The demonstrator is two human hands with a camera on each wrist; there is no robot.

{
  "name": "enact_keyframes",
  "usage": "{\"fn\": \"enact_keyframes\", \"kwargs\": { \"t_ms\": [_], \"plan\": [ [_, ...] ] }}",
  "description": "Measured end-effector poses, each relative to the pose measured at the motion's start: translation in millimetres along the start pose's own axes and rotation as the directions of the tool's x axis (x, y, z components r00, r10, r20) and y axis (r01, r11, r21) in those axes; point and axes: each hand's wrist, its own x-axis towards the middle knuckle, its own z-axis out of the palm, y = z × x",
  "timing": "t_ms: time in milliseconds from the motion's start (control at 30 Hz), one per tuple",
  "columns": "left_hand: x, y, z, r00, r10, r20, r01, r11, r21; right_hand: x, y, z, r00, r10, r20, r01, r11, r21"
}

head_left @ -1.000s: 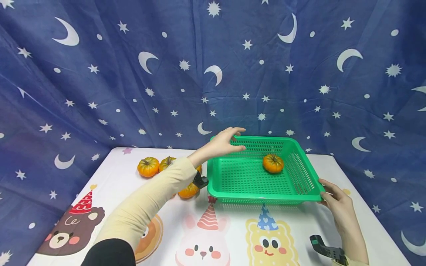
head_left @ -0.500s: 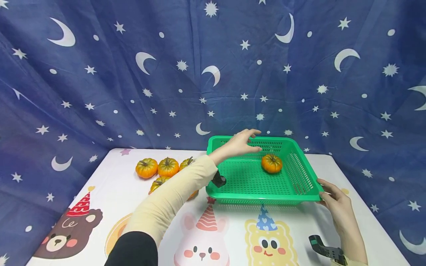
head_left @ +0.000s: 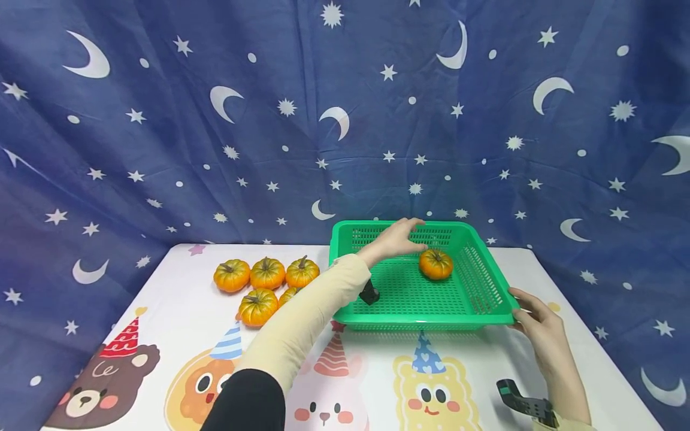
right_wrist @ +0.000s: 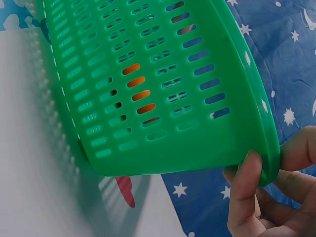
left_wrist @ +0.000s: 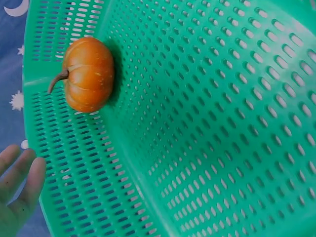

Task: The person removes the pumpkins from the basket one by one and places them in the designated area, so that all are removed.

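A green perforated plastic basket (head_left: 426, 319) stands on the right half of the table. Inside it, towards the right, lies one small orange pumpkin (head_left: 436, 264) with a brown stem. My left hand (head_left: 396, 241) is over the basket, left of that pumpkin, its fingers apart and holding nothing. In the left wrist view the pumpkin (left_wrist: 89, 74) is apart from the fingertips (left_wrist: 35, 173). With thumb and fingers my right hand (head_left: 541, 329) grips the basket's rim at the near right corner. The right wrist view shows the thumb and fingers (right_wrist: 247, 182) pinching that rim (right_wrist: 269, 163).
Several more small pumpkins (head_left: 267, 273) lie grouped on the table left of the basket, one partly hidden by the left sleeve (head_left: 309, 311). The white tablecloth (head_left: 183, 299) has cartoon animal prints. A blue curtain (head_left: 269, 120) with moons and stars hangs behind.
My left hand has moved right, farther over the basket and closer to the pumpkin inside, uncovering more pumpkins on the table. My right hand keeps its grip on the rim.
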Motion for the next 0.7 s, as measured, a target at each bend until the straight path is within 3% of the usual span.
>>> {"fn": "enact_keyframes", "kwargs": {
  "t_ms": [233, 367, 400, 500, 633, 700],
  "plan": [
    [17.6, -6.0, 21.0, 1.000, -0.017, -0.002, 0.017, 1.000, -0.012, 15.1, 31.8, -0.6, 0.999, -0.027, -0.023, 0.027, 1.000, 0.006],
    [22.0, -7.2, 30.5, 1.000, -0.031, 0.002, 0.031, 0.999, -0.022, 10.0, 21.7, 1.7, 1.000, -0.013, -0.008, 0.013, 1.000, -0.015],
    [22.8, -7.4, 32.3, 0.999, -0.035, 0.001, 0.035, 0.999, -0.024, 4.2, 10.5, 2.9, 1.000, -0.007, -0.003, 0.006, 1.000, -0.028],
    [26.2, -7.8, 37.2, 0.998, -0.060, 0.003, 0.060, 0.998, -0.032, 7.8, 16.1, 2.4, 1.000, -0.009, -0.004, 0.009, 0.999, -0.032],
    [31.0, -9.8, 45.1, 0.996, -0.085, 0.011, 0.086, 0.996, -0.038, 22.4, 43.3, -0.5, 0.999, -0.025, -0.027, 0.025, 1.000, 0.003],
    [31.7, -11.3, 49.3, 0.995, -0.094, 0.018, 0.094, 0.995, -0.044, 20.1, 38.5, -1.0, 0.999, -0.027, -0.018, 0.027, 1.000, 0.012]
  ]
}}
